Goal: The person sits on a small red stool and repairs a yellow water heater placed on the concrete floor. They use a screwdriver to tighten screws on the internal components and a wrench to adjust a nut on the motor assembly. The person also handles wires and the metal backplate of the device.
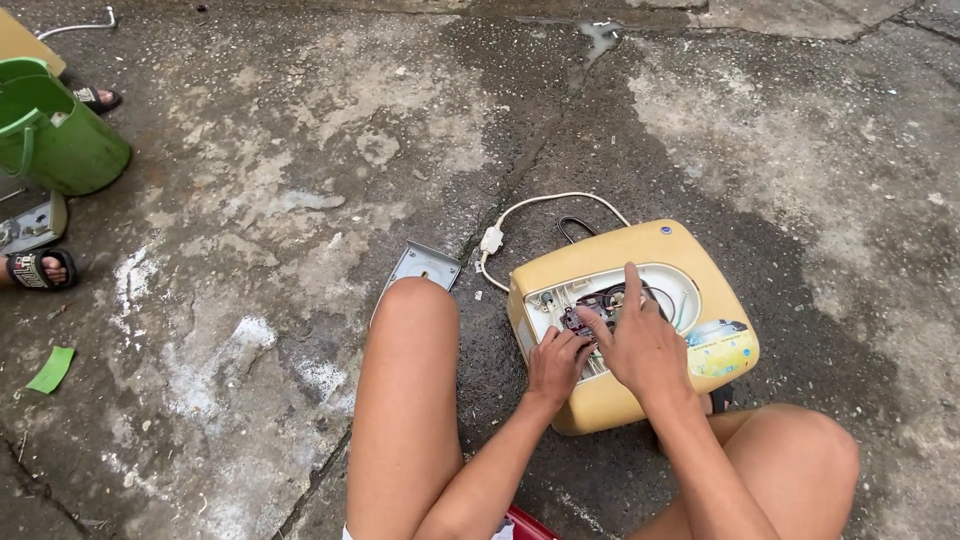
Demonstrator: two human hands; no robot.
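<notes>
Rough, stained concrete ground fills the frame, darker and damp-looking towards the upper right. Right of centre lies a yellow appliance housing, set flat with its face panel already taken off, so that a pale cavity with dark parts and wires is laid open. A grey metal plate is seen just left of it beside the person's knee, perhaps the removed cover, though that cannot be told for sure. A white cord with an inline switch loops from the housing's upper left. The left hand is curled, fingers pinching at the dark part in the cavity; the right hand is spread over the opening, forefinger stretched upward. Opening is judged done; work on the inner parts appears under way, and reassembly is left. At the upper left stand a green plastic bucket and another person's sandalled foot
</notes>
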